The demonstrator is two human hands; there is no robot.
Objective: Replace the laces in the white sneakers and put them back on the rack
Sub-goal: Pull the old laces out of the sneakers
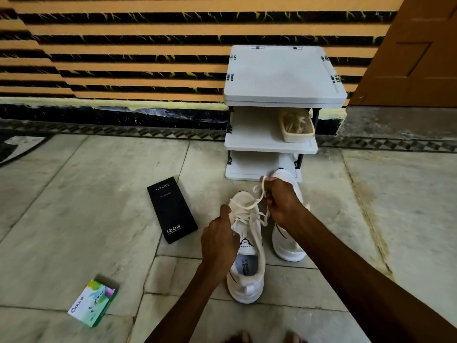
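Arms fwd; L hand (218,240), R hand (282,201) both pinch lace (250,206).

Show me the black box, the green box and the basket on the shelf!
black box (172,209), head view, middle of its lid.
green box (94,302), head view, middle of its top face.
basket (299,137), head view, its front wall.

two white sneakers (247,288), one lace (258,199), one rack (284,73), one basket (298,136), one black box (172,209), one green box (94,303), two hands (218,241).

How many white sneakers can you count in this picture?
2. The left sneaker stands on the floor, its lace pulled up; the right sneaker stands beside it, partly behind an arm.
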